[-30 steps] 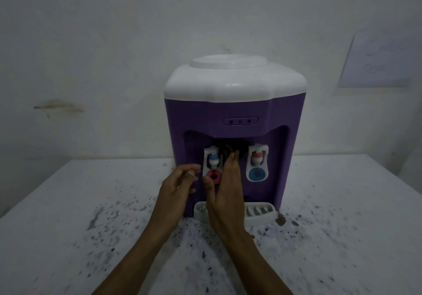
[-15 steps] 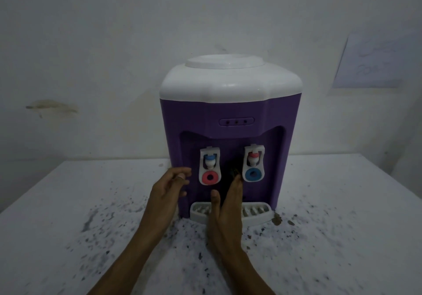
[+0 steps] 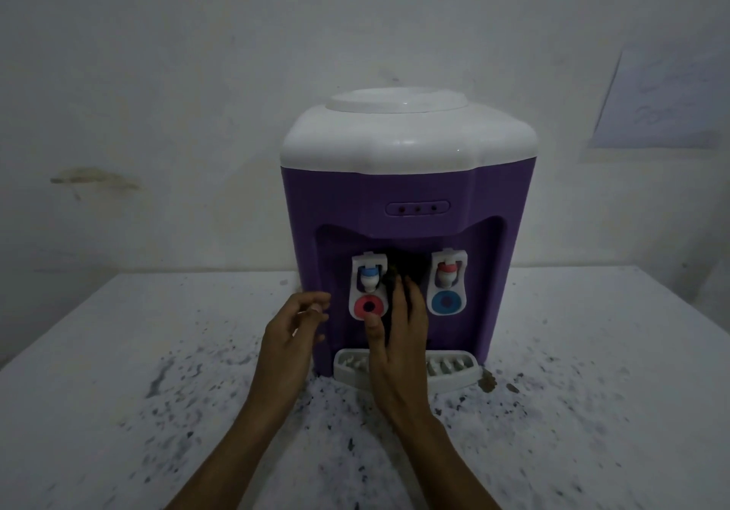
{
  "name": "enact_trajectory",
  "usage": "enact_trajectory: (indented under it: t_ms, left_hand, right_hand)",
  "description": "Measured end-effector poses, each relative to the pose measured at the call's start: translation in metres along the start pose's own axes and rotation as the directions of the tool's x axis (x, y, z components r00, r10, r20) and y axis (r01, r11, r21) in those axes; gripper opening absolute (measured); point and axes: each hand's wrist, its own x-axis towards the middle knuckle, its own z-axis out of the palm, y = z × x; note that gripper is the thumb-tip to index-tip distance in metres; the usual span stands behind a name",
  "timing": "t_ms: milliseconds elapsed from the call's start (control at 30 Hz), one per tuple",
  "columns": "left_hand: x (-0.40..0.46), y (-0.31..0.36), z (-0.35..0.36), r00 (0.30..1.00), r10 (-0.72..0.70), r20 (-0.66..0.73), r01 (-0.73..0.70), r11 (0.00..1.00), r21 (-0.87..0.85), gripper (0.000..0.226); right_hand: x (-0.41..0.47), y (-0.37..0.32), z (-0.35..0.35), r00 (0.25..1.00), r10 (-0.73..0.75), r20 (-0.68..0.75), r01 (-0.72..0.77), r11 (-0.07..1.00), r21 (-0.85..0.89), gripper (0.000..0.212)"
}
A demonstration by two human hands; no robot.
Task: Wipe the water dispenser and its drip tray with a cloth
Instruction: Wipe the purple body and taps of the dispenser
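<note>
The dispenser (image 3: 407,209) stands on the table (image 3: 118,391) against the wall (image 3: 158,75). The right hand (image 3: 395,343) reaches into the recess between the two taps, fingers straight and pressed together. A dark cloth (image 3: 393,272) shows just beyond the fingertips; whether the fingers grip it cannot be told. The tray (image 3: 454,371) lies below the palm. The left hand (image 3: 292,335) hovers beside the left tap (image 3: 369,288), fingers loosely curled, holding nothing.
</note>
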Motion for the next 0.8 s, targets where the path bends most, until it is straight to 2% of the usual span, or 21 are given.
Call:
enact_trajectory:
  t_ms: [200, 267, 300, 367, 433, 533, 600, 633, 700, 767, 800]
  left_hand:
    - [0.004, 0.000, 0.002, 1.000, -0.027, 0.001, 0.027, 0.999, 0.033, 0.019]
    - [0.005, 0.001, 0.002, 0.999, -0.033, 0.007, 0.032, 0.998, 0.045, 0.018]
    - [0.006, 0.001, 0.001, 0.999, -0.034, 0.014, 0.033, 0.998, 0.053, 0.018]
    - [0.007, 0.001, 0.000, 0.999, -0.037, 0.025, 0.035, 0.997, 0.069, 0.017]
    - [0.008, 0.001, -0.001, 0.998, -0.045, 0.034, 0.042, 0.997, 0.070, 0.017]
    - [0.009, 0.004, -0.002, 0.997, -0.057, 0.051, 0.055, 0.997, 0.052, 0.019]
    - [0.009, 0.005, -0.004, 0.997, -0.054, 0.059, 0.051, 0.998, 0.044, 0.020]
    - [0.009, 0.006, -0.004, 0.997, -0.053, 0.059, 0.051, 0.998, 0.039, 0.020]
    - [0.009, 0.006, -0.007, 0.998, -0.051, 0.047, 0.049, 0.998, 0.039, 0.021]
    - [0.009, 0.005, -0.009, 0.998, -0.054, 0.036, 0.052, 0.997, 0.049, 0.021]
    - [0.009, 0.004, -0.010, 0.998, -0.054, 0.035, 0.052, 0.997, 0.058, 0.021]
  right_hand:
    - [-0.009, 0.003, 0.001, 0.990, 0.127, 0.055, -0.133, 0.982, 0.135, 0.053]
    - [-0.006, -0.003, -0.002, 0.967, 0.228, 0.110, -0.251, 0.924, 0.290, 0.042]
    - [-0.006, -0.008, -0.003, 0.945, 0.285, 0.160, -0.326, 0.861, 0.390, 0.042]
    - [-0.006, -0.014, 0.000, 0.869, 0.408, 0.279, -0.490, 0.644, 0.588, 0.055]
    - [-0.007, -0.019, 0.003, 0.768, 0.511, 0.385, -0.592, 0.340, 0.730, 0.063]
    - [-0.004, -0.025, -0.001, 0.693, 0.506, 0.513, -0.587, -0.017, 0.810, 0.053]
    - [-0.003, -0.026, -0.001, 0.672, 0.458, 0.582, -0.573, -0.176, 0.800, 0.051]
    - [-0.003, -0.026, 0.002, 0.668, 0.443, 0.598, -0.564, -0.222, 0.795, 0.049]
    - [-0.004, -0.024, 0.009, 0.670, 0.438, 0.599, -0.550, -0.248, 0.797, 0.046]
    - [-0.006, -0.023, 0.016, 0.691, 0.434, 0.578, -0.548, -0.207, 0.811, 0.042]
    - [-0.008, -0.023, 0.018, 0.698, 0.446, 0.560, -0.563, -0.142, 0.814, 0.038]
